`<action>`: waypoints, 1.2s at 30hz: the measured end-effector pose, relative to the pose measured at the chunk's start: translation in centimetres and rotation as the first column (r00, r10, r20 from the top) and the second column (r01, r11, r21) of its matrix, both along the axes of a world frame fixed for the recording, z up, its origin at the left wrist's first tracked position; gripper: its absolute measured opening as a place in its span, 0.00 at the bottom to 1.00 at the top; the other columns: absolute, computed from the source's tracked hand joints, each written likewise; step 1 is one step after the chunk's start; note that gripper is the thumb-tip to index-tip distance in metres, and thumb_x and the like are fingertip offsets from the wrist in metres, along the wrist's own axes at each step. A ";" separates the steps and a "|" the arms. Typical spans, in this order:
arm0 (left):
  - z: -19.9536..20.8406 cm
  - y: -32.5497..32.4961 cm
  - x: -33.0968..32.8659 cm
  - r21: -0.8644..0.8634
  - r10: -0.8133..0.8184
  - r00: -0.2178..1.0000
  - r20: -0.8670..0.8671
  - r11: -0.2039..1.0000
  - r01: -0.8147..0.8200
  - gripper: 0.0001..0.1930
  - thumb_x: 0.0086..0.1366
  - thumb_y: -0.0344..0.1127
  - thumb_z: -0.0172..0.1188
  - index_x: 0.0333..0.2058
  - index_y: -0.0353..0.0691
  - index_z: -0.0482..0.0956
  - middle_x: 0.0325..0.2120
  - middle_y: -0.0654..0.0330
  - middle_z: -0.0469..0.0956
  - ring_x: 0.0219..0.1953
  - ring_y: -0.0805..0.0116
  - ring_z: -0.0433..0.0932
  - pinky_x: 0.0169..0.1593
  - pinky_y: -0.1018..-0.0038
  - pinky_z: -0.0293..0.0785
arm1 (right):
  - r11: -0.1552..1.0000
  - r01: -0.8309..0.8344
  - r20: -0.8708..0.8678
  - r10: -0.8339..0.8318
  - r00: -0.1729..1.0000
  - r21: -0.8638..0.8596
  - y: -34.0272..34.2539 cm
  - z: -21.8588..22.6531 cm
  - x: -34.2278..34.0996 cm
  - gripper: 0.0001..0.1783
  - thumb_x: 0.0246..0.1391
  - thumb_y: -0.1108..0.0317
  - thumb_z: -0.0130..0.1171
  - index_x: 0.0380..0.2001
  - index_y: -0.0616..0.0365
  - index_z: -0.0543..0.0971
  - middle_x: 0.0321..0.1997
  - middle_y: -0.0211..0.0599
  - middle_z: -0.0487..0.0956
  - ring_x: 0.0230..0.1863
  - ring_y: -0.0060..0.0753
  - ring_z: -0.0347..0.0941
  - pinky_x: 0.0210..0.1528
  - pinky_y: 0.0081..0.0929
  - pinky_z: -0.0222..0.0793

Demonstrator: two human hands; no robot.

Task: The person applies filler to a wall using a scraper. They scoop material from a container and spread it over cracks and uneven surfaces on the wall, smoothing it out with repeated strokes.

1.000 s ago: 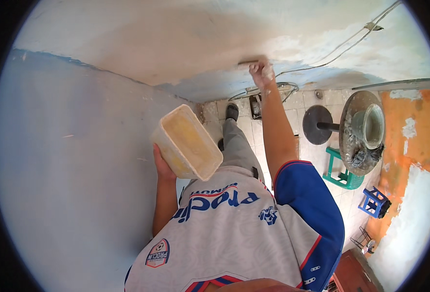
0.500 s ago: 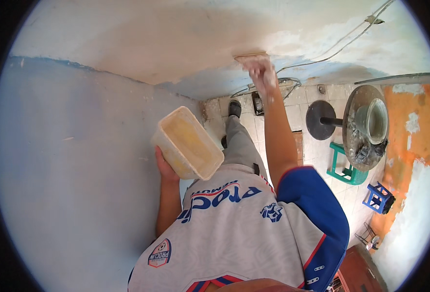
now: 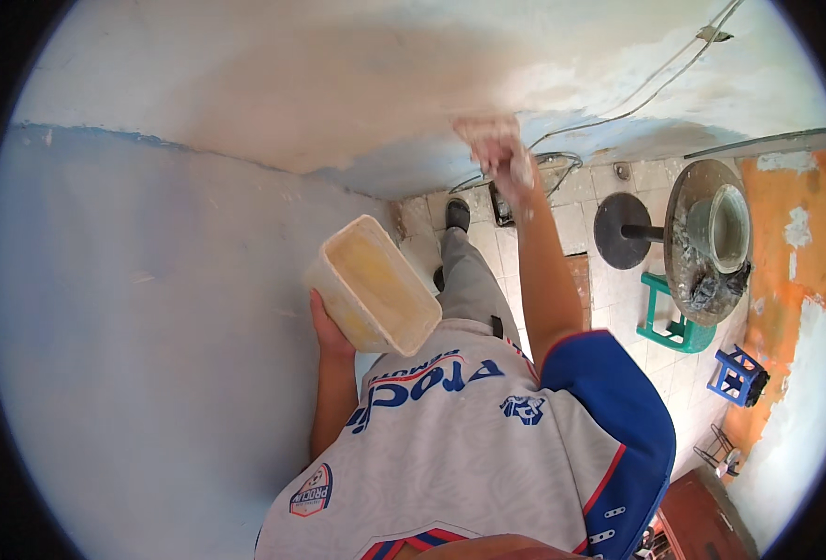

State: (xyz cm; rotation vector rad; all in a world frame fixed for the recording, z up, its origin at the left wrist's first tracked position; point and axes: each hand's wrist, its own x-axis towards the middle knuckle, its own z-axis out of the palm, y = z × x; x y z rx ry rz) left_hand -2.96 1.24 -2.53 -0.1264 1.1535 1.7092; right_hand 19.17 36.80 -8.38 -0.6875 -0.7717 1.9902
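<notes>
My left hand (image 3: 328,325) is closed around the side of a whitish rectangular plastic tub (image 3: 338,297). The tub is tilted, and a yellowish-white residue coats its inside. My right hand (image 3: 508,166), smeared with white putty, reaches out to the wall ahead. Its fingers grip a flat, putty-coated spreader (image 3: 480,125) whose edge lies at the wall. The handle, if any, is hidden by the fingers. Around the spreader, the wall (image 3: 357,89) bears beige and whitish patches over blue paint.
A round table (image 3: 679,252) on the right carries a bucket (image 3: 728,229) and a dark plastic bag. Green (image 3: 674,331) and blue (image 3: 738,376) stools stand near it. Cables (image 3: 632,110) run along the wall ahead. A blue wall (image 3: 151,327) rises close on my left.
My right hand has moved slightly down with the spreader, which now shows more of its flat face. The tub in my left hand sits slightly lower and farther right in view.
</notes>
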 end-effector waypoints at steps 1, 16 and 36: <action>0.3 0.2 0.2 0.021 0.009 1.000 0.017 1.000 -0.009 0.36 0.74 0.62 0.37 0.68 0.41 0.61 0.65 0.54 0.67 0.65 0.54 0.68 0.66 0.59 0.65 | 0.975 0.044 0.053 -0.033 0.998 -0.216 -1.4 -2.4 0.8 0.22 0.71 0.55 0.45 0.27 0.59 0.72 0.23 0.40 0.73 0.23 0.30 0.70 0.23 0.20 0.68; 0.4 -0.3 0.4 0.043 0.029 0.999 0.035 0.999 -0.030 0.35 0.75 0.62 0.36 0.68 0.41 0.61 0.65 0.54 0.67 0.65 0.55 0.68 0.66 0.60 0.66 | 0.952 0.120 0.036 -0.115 0.993 -0.282 -2.7 -5.8 -0.2 0.15 0.69 0.63 0.49 0.29 0.61 0.72 0.23 0.39 0.73 0.24 0.31 0.71 0.25 0.25 0.70; 0.2 0.9 0.2 0.123 -0.038 0.999 0.028 0.992 0.034 0.34 0.75 0.61 0.34 0.68 0.43 0.62 0.64 0.55 0.69 0.62 0.54 0.71 0.64 0.58 0.69 | 0.972 0.236 -0.072 -0.236 0.969 -0.008 3.0 -9.4 -5.3 0.20 0.67 0.53 0.55 0.28 0.58 0.70 0.23 0.36 0.73 0.25 0.33 0.71 0.26 0.27 0.65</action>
